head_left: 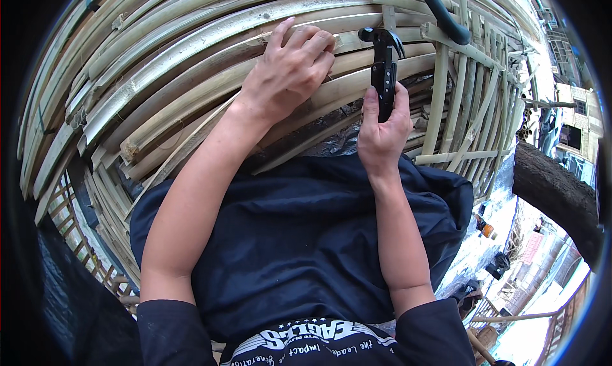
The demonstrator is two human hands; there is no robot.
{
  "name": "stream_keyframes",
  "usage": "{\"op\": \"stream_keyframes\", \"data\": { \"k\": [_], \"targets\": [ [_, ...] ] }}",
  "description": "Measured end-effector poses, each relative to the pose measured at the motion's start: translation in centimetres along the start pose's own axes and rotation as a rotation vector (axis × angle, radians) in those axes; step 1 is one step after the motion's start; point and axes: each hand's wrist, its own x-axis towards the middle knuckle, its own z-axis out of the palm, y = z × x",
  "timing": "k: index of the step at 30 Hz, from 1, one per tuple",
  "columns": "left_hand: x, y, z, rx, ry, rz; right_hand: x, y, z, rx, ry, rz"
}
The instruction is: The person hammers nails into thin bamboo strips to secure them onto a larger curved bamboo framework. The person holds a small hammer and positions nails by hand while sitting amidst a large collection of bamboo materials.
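Observation:
My right hand (pixel 386 127) is wrapped round the dark handle of a claw-hammer multi-tool (pixel 385 63), held upright with its head at the top. The thumb lies along the handle's left side. To the left, my left hand (pixel 290 66) rests over the bamboo slats (pixel 210 89) with its fingers curled and closed. Whatever its fingertips hold is hidden by the hand; a pale slat end shows just beside them. The hammer head is apart from my left hand, above the slats.
Long split-bamboo strips lie side by side across the far side. Upright strips form a lattice (pixel 468 98) at the right, with a black curved tube (pixel 444 15) above it. Dark cloth (pixel 287 219) covers my lap. A thick dark log (pixel 554 194) stands further right.

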Motion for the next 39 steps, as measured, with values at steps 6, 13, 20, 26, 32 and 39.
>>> {"op": "stream_keyframes", "data": {
  "k": [6, 13, 20, 26, 32, 39],
  "targets": [
    [0.0, -0.2, 0.3, -0.082, 0.080, -0.008, 0.2, 0.4, -0.1, 0.017, -0.002, 0.017],
    [-0.1, -0.5, -0.4, -0.104, 0.057, 0.052, 0.4, 0.4, -0.3, 0.023, 0.005, 0.027],
    [-0.2, -0.9, -0.8, -0.138, -0.025, 0.079, 0.4, 0.5, -0.1, 0.029, 0.007, -0.027],
    [0.2, -0.5, -1.2, -0.056, -0.040, 0.130, 0.5, 0.6, 0.1, 0.027, 0.010, -0.053],
    [1.1, -0.5, -1.3, 0.126, -0.108, 0.250, 0.7, 0.1, -0.3, 0.047, 0.027, -0.069],
    [-1.5, -1.3, -4.6, -0.062, 0.073, 0.051, 0.7, -0.4, -0.3, 0.138, 0.003, 0.016]
  ]
}}
